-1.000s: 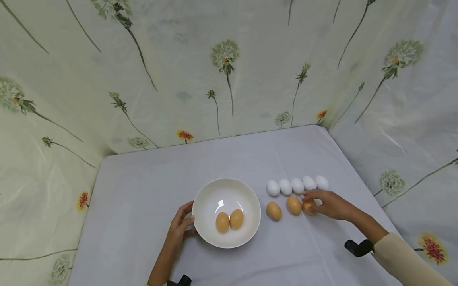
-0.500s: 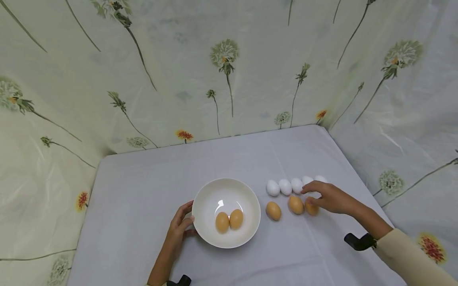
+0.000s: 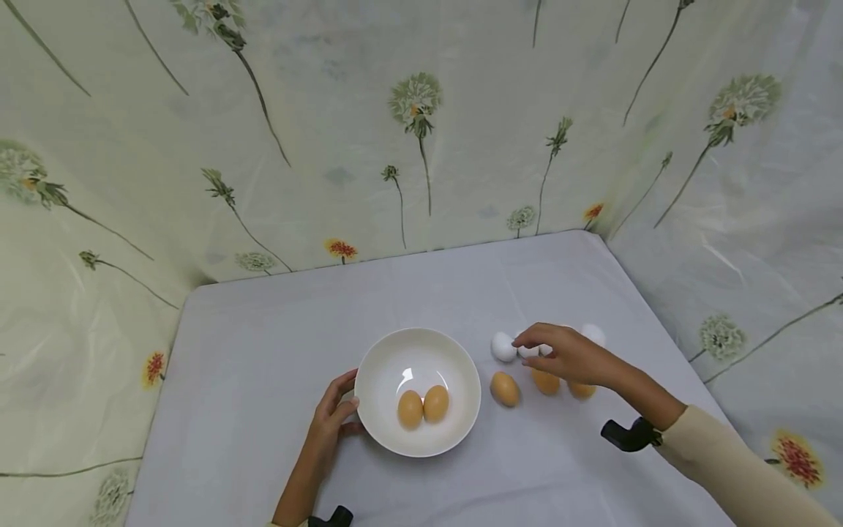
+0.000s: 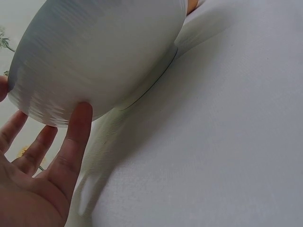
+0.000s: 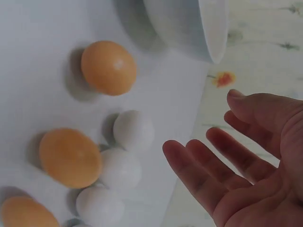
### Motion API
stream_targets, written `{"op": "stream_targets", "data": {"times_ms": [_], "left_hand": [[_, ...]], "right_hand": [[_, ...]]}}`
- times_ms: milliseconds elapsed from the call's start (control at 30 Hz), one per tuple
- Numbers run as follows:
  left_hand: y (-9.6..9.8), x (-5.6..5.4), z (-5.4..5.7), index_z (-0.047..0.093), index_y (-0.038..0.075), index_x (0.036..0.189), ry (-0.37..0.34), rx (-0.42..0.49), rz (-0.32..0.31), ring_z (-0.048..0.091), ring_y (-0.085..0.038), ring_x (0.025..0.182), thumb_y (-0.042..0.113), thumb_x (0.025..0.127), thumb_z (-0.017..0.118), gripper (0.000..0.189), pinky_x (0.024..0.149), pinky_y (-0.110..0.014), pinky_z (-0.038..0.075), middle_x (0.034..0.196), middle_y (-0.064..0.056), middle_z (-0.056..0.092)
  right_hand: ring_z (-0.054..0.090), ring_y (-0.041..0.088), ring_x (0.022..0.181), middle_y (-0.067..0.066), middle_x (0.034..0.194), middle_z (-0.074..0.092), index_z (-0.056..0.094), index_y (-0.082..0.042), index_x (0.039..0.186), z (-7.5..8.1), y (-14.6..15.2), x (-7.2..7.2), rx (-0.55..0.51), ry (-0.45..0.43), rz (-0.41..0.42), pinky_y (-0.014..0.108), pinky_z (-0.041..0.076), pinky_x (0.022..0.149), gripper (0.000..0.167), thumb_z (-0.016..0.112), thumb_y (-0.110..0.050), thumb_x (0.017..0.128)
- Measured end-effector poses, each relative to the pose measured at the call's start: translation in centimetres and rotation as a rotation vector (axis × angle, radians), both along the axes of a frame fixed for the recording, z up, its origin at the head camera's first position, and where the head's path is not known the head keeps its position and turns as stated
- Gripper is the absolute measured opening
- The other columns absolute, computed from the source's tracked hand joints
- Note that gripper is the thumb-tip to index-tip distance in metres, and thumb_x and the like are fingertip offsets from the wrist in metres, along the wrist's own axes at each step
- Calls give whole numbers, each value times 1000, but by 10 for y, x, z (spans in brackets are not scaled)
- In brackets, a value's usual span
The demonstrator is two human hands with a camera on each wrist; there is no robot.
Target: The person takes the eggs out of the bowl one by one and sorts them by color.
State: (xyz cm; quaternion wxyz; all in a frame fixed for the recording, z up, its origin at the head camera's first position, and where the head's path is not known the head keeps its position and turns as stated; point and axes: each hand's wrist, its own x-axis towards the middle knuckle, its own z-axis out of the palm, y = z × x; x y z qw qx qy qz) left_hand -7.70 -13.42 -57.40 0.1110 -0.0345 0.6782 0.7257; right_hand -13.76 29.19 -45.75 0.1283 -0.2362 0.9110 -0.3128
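Note:
A white bowl (image 3: 415, 359) stands on the table with two brown eggs (image 3: 410, 409) side by side in it. My left hand (image 3: 326, 417) holds the bowl at its left side, thumb at the rim and fingertips against the outer wall (image 4: 99, 52). Right of the bowl, three brown eggs (image 3: 504, 389) lie spaced out in a row, with a row of several white eggs (image 3: 503, 347) behind them. My right hand (image 3: 573, 355) hovers over these rows, fingers spread and nothing in them. It partly covers the middle white eggs and two brown ones. In the right wrist view the fingers are apart from the nearest white egg (image 5: 133, 130).
A pale cloth covers the table (image 3: 276, 329). Curtains (image 3: 461, 146) printed with dandelions hang along the back and both sides. A black wrist mount (image 3: 630, 435) sits at the right sleeve (image 3: 718, 446).
My right hand has let go of the rightmost brown egg and moved left over the rows. That egg now lies slightly farther right. The left hand and bowl have stayed put.

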Motion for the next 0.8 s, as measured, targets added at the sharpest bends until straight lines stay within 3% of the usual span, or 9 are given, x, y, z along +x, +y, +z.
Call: {"op": "stream_targets", "data": {"times_ms": [233, 567, 800], "left_hand": [[0, 0, 0, 48, 20, 144, -3, 3, -4, 63, -17, 107, 22, 97, 57, 48, 76, -37, 60, 145, -11, 49], [-1, 0, 0, 50, 24, 143, 4, 6, -17, 63, -21, 108, 23, 98, 58, 46, 76, -39, 60, 146, -10, 50], [-1, 1, 0, 50, 26, 142, 24, 14, -22, 66, -20, 106, 23, 98, 57, 45, 75, -39, 61, 144, -9, 50]], "right_hand": [[64, 32, 113, 5, 121, 67, 65, -9, 122, 7, -41, -7, -55, -27, 91, 28, 59, 81, 30, 70, -14, 93], [65, 35, 112, 14, 120, 66, 65, -4, 123, 3, -104, -9, -126, -96, 245, 21, 58, 78, 31, 70, -14, 94], [68, 31, 110, 11, 122, 65, 66, -3, 122, -4, -137, -11, -58, -110, 355, 23, 58, 81, 32, 71, -14, 92]]}}
